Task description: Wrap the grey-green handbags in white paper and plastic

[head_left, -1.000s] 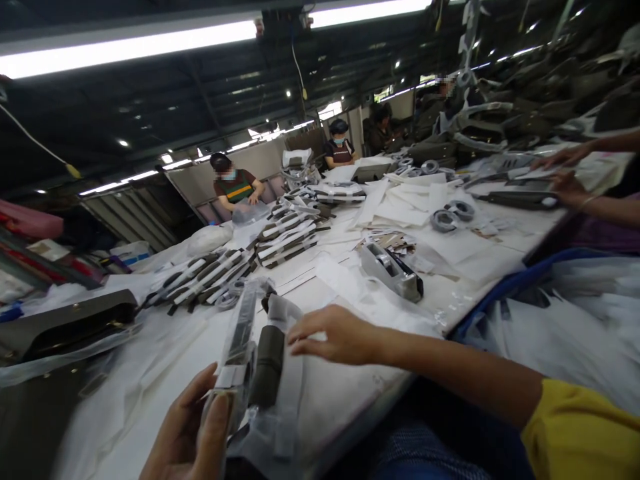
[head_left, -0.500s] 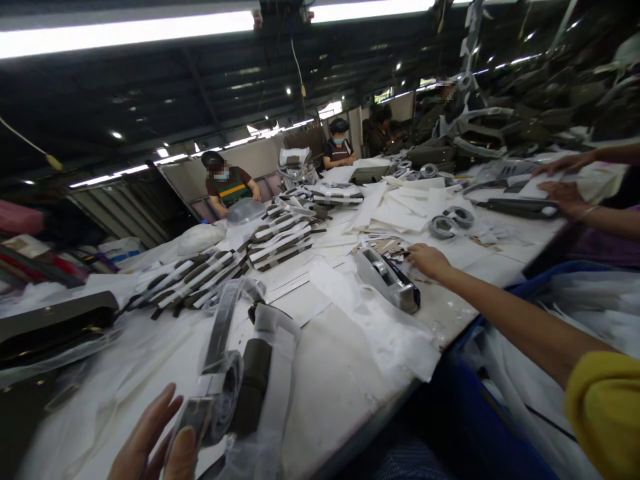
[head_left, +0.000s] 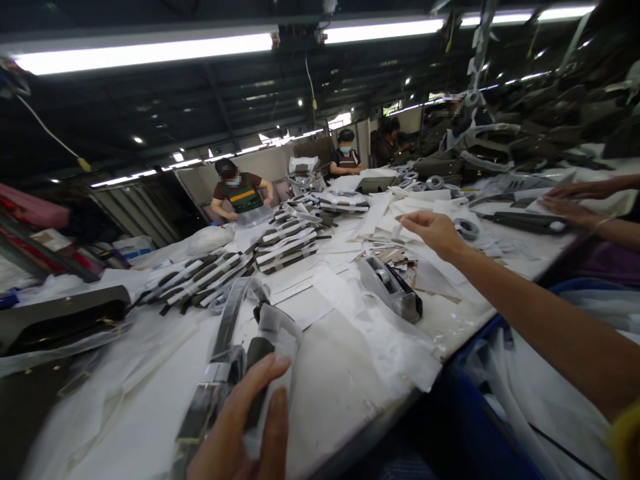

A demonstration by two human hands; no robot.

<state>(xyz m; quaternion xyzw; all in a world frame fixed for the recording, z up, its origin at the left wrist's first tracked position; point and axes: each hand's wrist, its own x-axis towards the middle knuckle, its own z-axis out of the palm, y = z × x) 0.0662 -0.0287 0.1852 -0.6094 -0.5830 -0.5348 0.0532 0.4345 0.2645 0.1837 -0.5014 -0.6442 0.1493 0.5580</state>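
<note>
My left hand [head_left: 245,427] is at the bottom centre, fingers apart, over a dark strap [head_left: 259,353] in clear plastic wrap; whether it touches the strap is hard to tell. Beside it lies a metal buckle [head_left: 203,400] on a wrapped strap. My right hand [head_left: 433,230] is raised above the table beyond the tape dispenser [head_left: 387,287], thumb and fingertips pinched together on a small whitish piece [head_left: 397,231], too small to name. Scraps of brown card [head_left: 400,257] lie just below that hand.
Stacked wrapped straps [head_left: 287,243] cover the table's middle, with white sheets [head_left: 375,217] behind. Blue bin [head_left: 470,380] stands at the right front edge. A co-worker's hands [head_left: 565,203] work at far right; two masked people sit across. A dark bag [head_left: 65,320] lies left.
My right hand has lifted from the card scraps and moved left, now pinched. My left hand has moved right, away from the buckle to the wrapped strap. The view has shifted slightly.
</note>
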